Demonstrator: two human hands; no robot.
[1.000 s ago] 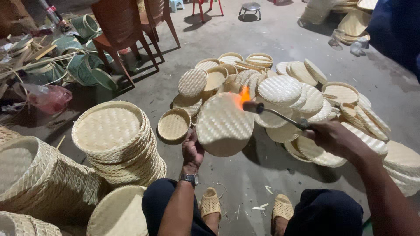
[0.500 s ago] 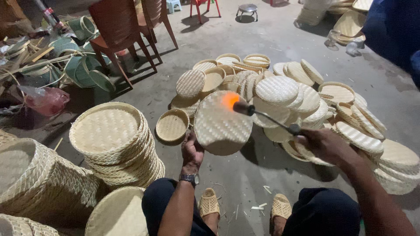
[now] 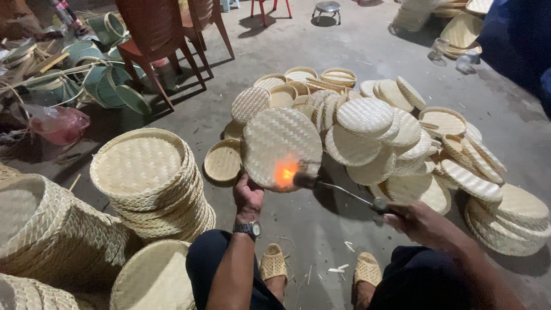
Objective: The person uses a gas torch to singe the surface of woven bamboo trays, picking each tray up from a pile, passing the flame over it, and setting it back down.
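On a concrete floor (image 3: 344, 51) strewn with woven lids (image 3: 367, 117), the left hand (image 3: 248, 195) grips a round woven tray (image 3: 281, 143) upright by its lower edge, while the right hand (image 3: 422, 221) clasps a gas torch (image 3: 338, 188), flame (image 3: 285, 170) touching the tray's lower face.

flame (image 3: 285, 171) | moved from upper right rim to lower edge of woven tray (image 3: 280, 143) (torch (image 3: 336, 188) lowered)

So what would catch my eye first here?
The orange flame at the tip of a thin metal torch, in the right hand, licking the round woven bamboo tray held up by the left hand. Behind it, a heap of pale woven trays covers the concrete floor.
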